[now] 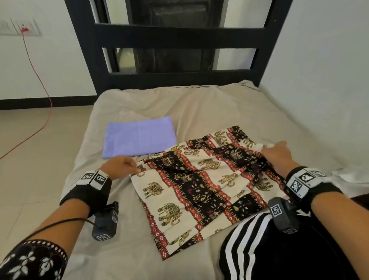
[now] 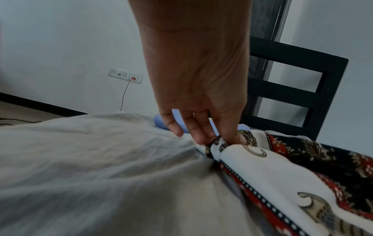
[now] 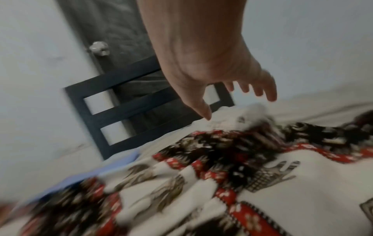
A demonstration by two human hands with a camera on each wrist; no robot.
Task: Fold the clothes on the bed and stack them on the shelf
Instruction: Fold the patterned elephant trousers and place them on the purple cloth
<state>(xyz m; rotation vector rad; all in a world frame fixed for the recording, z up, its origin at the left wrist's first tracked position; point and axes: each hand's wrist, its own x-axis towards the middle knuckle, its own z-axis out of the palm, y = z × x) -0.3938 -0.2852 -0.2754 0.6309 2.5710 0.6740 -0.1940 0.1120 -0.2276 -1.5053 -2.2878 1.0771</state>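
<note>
Our left hand [image 1: 122, 165] pinches the elephant-print cloth [image 1: 200, 183] corner; right hand [image 1: 278, 154] spread open at its far edge (no readable writing).

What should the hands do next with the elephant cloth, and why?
Probably the right hand should pinch the far corner it hovers over with open fingers. The left hand already pinches the near-left corner of the elephant cloth, which lies spread and rumpled on the bed. Both corners held, it could be folded over.
</note>
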